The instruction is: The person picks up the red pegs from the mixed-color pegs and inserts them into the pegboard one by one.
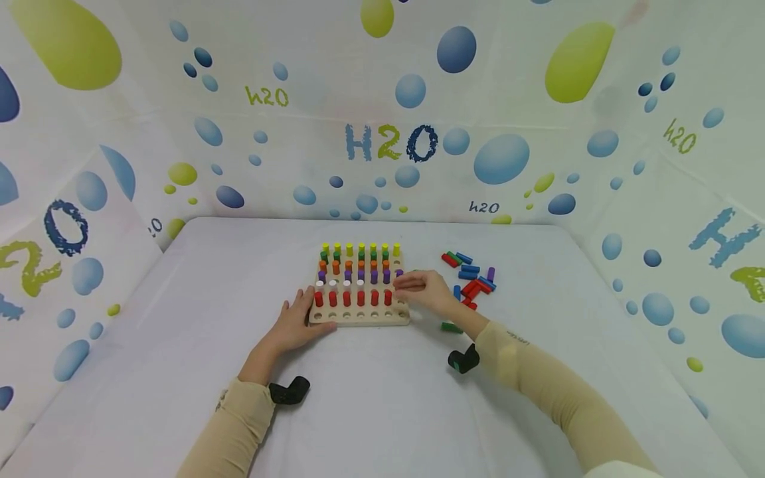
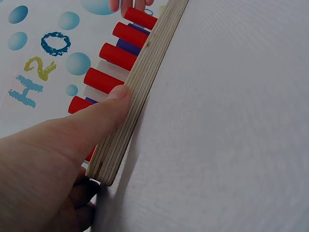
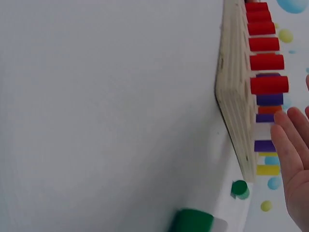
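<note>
In the head view, one flat, pale wooden peg board [image 1: 358, 323] lies on the white cloth-covered table [image 1: 382, 411], at its middle. From back to front stand seven yellow cylindrical pegs [image 1: 349, 249], six green cylindrical pegs [image 1: 349, 255], six orange cylindrical pegs [image 1: 348, 265], at least six purple cylindrical pegs [image 1: 374, 277], four visible white cylindrical pegs [image 1: 346, 287] and six red cylindrical pegs [image 1: 346, 299]. The front row shows seven bare holes. Right of the board lie loose pegs: five blue cylindrical pegs [image 1: 470, 268], at least four red, two green and one purple. The left hand [image 1: 295, 325] is spread wide, thumb along the front edge and fingers at the left side. The right hand [image 1: 425, 292] reaches over the right end of the white row, fingers nearly straight; whether it pinches a peg cannot be told. Two black wrist-worn devices [image 1: 290, 392] show, one per wrist.

In the left wrist view, the left thumb presses the layered front edge near one corner; six red pegs show, one only partly.

In the right wrist view, six red pegs line the board, two green pegs lie on the table, one blurred, and the right fingers are extended beside the pegs.
</note>
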`<state>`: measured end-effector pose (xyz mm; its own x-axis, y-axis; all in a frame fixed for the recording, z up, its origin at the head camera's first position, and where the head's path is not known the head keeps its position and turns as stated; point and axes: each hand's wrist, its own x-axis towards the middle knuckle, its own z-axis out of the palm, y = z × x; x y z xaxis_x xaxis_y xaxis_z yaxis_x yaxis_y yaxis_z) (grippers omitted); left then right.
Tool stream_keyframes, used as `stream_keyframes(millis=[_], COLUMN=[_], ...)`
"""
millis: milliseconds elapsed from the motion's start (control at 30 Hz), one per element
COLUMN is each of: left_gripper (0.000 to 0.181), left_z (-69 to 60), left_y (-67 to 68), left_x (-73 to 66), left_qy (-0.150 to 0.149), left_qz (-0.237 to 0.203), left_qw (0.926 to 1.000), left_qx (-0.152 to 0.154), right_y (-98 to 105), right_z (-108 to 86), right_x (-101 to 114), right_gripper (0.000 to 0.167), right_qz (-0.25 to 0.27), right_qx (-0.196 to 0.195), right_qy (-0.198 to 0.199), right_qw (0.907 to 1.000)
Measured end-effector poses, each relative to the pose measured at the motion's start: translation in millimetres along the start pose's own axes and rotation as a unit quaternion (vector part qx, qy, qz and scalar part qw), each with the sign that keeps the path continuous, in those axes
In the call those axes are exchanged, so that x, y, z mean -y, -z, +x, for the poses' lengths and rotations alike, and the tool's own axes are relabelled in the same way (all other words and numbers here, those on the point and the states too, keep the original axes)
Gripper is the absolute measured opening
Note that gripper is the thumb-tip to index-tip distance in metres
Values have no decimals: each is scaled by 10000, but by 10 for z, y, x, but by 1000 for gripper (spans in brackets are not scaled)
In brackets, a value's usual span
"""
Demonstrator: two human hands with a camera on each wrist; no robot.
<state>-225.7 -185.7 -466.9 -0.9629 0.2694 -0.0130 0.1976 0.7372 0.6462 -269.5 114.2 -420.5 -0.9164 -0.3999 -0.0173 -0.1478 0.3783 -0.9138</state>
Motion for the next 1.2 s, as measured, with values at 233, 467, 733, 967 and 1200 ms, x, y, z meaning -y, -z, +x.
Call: stream_keyframes(millis=[233,467,733,967,1200], left_gripper=[102,100,100,100,100], left_z=[-12,-9,2,-10,-23], left_y=[5,34,51,23,21], left_x=[-26,-54,-58,-62,-63], left_qy=[46,40,-13,42,108], left_qz=[-25,53,56,22,13], left_qw=[10000,10000,10000,10000,9999], left_qx=[26,16,-12,12,27], right_y=[221,445,581,646,713], right_z=[55,134,153,167,218], right_x=[-14,-9,-32,-81,-104], right_gripper=[31,34,38,38,38], right_qz=[-473,-560,-366,-312,-357], right_qx=[-44,-393,-728,-994,-1110], right_qy=[333,281,218,209,132], right_qw=[9983,9973,9964,9943,9931])
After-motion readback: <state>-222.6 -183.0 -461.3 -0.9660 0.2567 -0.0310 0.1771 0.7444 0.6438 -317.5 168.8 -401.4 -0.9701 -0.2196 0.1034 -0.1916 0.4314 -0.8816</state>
